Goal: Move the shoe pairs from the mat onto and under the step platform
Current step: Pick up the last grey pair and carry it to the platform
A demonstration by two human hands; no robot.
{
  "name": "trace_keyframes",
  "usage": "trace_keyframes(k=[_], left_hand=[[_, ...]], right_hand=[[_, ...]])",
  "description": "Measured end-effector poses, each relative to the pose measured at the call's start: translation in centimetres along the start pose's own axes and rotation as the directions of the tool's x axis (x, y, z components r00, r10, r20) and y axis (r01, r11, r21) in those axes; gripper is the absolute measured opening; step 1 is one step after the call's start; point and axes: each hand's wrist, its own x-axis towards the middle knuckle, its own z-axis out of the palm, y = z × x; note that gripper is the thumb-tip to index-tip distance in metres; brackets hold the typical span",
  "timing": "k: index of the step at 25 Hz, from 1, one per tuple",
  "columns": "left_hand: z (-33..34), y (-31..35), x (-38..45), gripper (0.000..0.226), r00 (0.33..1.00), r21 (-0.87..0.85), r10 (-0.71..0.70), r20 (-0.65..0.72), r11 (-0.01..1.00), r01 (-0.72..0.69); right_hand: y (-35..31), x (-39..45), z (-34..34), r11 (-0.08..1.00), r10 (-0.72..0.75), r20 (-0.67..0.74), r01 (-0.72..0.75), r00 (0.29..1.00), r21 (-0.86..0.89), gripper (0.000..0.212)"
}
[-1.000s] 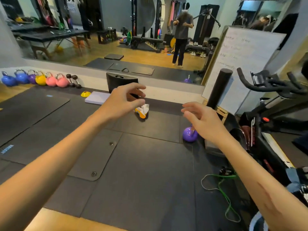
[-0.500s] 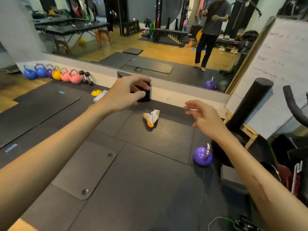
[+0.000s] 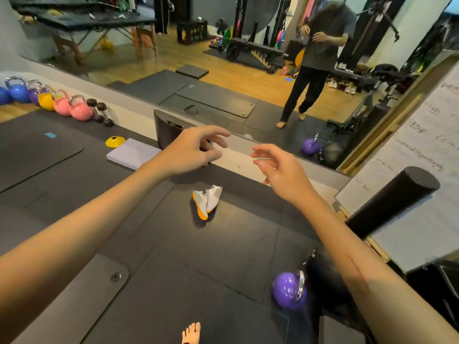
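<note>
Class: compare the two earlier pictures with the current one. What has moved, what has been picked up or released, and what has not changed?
The view has closed in on the white-and-orange shoe pair, which now sits lower and larger in frame, as does the purple kettlebell. A bare foot has come into view at the bottom edge. The left hand and right hand stay raised, open and empty; nothing was grasped or released. The shoes lie on the mat as before.

the shoe pair is white with grey panels and a bright orange sole, and it lies on the dark grey mat. near the right edge of the mat stands a purple kettlebell with a silver handle, and along the far left edge is a row of kettlebells in blue, purple, yellow and pink. by the far edge there is a yellow cone beside a pale lilac pad, and a black step platform.
</note>
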Motion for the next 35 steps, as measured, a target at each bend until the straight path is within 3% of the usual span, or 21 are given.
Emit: trace_keyframes(k=[10, 17, 22, 28, 31, 35], left_hand=[[5.1, -9.2, 25.4, 0.042, 0.994, 0.040, -0.106, 0.026, 0.994, 0.104], [10.3, -14.9, 38.1, 0.040, 0.950, 0.050, -0.289, -0.117, 0.954, 0.296], [10.5, -21.0, 40.8, 0.041, 0.846, 0.053, -0.490, -0.212, 0.858, 0.511], [10.2, -32.2, 43.2, 0.037, 0.618, -0.115, -0.685, -0.386, 0.700, 0.705], [12.0, -37.6, 45.6, 0.038, 0.509, -0.140, -0.771, -0.383, 0.593, 0.793], [15.8, -44.5, 47.2, 0.040, 0.375, -0.034, -0.890, -0.258, 0.397, 0.917]], right_hand=[[15.4, 22.5, -8.0, 1.000, 0.008, 0.045, -0.009, 0.999, 0.026, 0.035], [27.0, 37.0, -10.8, 0.998, -0.035, 0.319, 0.019, 0.947, 0.053, 0.032], [32.2, 47.6, -6.5, 0.994, -0.101, 0.545, 0.064, 0.832, 0.086, 0.036], [39.3, 57.0, 2.2, 0.992, -0.119, 0.753, 0.113, 0.648, 0.059, 0.038], [44.4, 61.0, 5.5, 0.981, -0.102, 0.847, 0.192, 0.522, 0.000, 0.044], [51.8, 64.7, 11.9, 0.909, 0.019, 0.943, 0.387, 0.331, -0.154, 0.067]])
